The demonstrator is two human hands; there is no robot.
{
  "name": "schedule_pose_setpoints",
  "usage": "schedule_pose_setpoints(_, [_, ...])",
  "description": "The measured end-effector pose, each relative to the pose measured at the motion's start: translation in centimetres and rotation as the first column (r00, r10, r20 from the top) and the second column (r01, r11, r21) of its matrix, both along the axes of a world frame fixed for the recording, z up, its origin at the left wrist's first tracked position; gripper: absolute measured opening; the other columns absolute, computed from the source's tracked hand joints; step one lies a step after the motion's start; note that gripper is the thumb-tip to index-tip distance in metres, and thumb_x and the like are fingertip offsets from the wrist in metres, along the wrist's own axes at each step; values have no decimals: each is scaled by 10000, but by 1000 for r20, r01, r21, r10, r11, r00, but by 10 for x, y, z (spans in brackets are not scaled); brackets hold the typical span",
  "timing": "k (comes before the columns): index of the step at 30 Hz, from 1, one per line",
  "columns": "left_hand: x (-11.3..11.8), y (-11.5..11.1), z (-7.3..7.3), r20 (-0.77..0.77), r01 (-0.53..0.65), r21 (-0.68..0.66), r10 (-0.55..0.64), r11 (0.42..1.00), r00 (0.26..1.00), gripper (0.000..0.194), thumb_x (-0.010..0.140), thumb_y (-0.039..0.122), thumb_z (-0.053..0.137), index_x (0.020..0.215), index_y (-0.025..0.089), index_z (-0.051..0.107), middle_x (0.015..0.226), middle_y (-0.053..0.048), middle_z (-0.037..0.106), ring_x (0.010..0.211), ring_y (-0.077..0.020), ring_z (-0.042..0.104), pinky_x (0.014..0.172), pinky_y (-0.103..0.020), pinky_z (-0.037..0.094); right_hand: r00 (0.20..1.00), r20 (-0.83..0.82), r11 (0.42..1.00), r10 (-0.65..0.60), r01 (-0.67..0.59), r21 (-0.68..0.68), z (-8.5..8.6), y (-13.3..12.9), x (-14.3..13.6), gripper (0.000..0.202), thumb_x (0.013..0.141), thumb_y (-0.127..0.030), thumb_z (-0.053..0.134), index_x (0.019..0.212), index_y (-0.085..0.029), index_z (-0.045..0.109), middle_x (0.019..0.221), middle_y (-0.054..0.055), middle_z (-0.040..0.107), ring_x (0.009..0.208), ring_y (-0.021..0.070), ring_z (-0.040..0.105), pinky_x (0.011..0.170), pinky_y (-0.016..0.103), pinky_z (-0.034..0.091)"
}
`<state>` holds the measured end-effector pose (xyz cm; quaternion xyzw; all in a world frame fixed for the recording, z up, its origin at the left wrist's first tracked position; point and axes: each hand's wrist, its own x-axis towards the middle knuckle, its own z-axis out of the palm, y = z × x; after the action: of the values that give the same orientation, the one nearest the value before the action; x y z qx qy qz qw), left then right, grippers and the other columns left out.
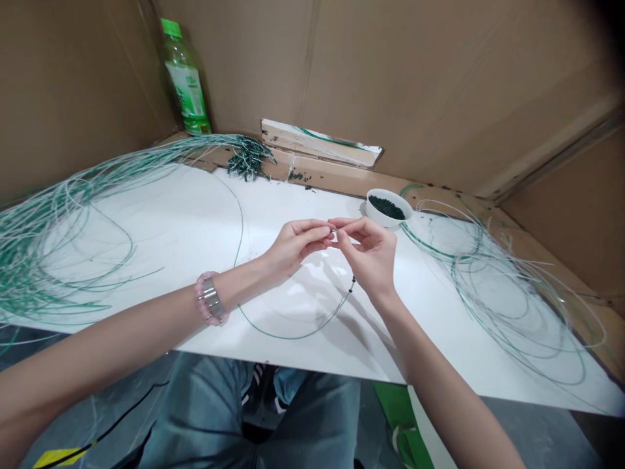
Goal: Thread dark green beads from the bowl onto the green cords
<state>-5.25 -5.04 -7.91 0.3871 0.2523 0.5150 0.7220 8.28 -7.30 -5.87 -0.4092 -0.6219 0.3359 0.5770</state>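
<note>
So I had both grips pinched nearly shut over the middle of the bench [430, 339], fingertips meeting on 1 small dark piece [333, 230]. The left grip [293, 244] had thumb and finger closed on its left side, the right grip [370, 251] was narrow on the other. Way too tiny on my feed to say exactly what it was.

A thin green wire [293, 338] came out below the right grip with a few dark beads [351, 290] on it, swung down in 1 big loop, passed behind the left wrist and curved up toward the back left. That wrist wore a pink bracelet [200, 301] and a metal band [211, 298].

Just behind the right grip I had 1 white bowl [383, 218] of dark green bits [385, 206]. Off right was a loose coil of wires [510, 312], green and whitish. Left side was a messy wire bundle [53, 241], with its dark clustered ends [249, 156] at the back edge, and some loose dark bits [299, 176] lay just right of those.

Back left corner: 1 green-capped bottle [188, 91], upright against the cardboard wall [415, 78], which had 1 long slot [319, 143] cut low in it.
</note>
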Motion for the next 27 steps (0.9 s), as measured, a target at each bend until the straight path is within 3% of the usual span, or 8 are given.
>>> schedule_pose_setpoints(6, [-1, 3, 0, -31, 5, 44, -4, 999, 1000, 111, 621, 194, 746, 721, 151, 722, 711, 9, 683, 633, -53, 595, 712, -196, 485, 1000, -8, 999, 23, -23, -23, 1, 2, 2, 102, 723, -193, 636, 651, -173, 566, 858, 72, 690, 855, 197, 670, 574, 263, 577])
schedule_pose_setpoints(19, [0, 3, -2, -43, -19, 77, 23, 997, 999, 132, 599, 206, 767, 721, 166, 738, 723, -3, 706, 643, -64, 617, 697, -193, 498, 1000, 15, 1000, 15, -14, -18, 2, -1, 0, 78, 708, -153, 626, 654, -169, 572, 878, 80, 687, 883, 202, 665, 627, 290, 593])
schedule_pose_setpoints(27, [0, 4, -2, -52, -48, 99, 53, 994, 997, 144, 596, 228, 776, 719, 169, 730, 720, -13, 704, 654, -89, 624, 735, -255, 506, 1000, 8, 1000, 5, -5, -6, 2, 0, 0, 82, 717, -161, 633, 654, -171, 581, 877, 73, 689, 881, 193, 665, 631, 285, 597])
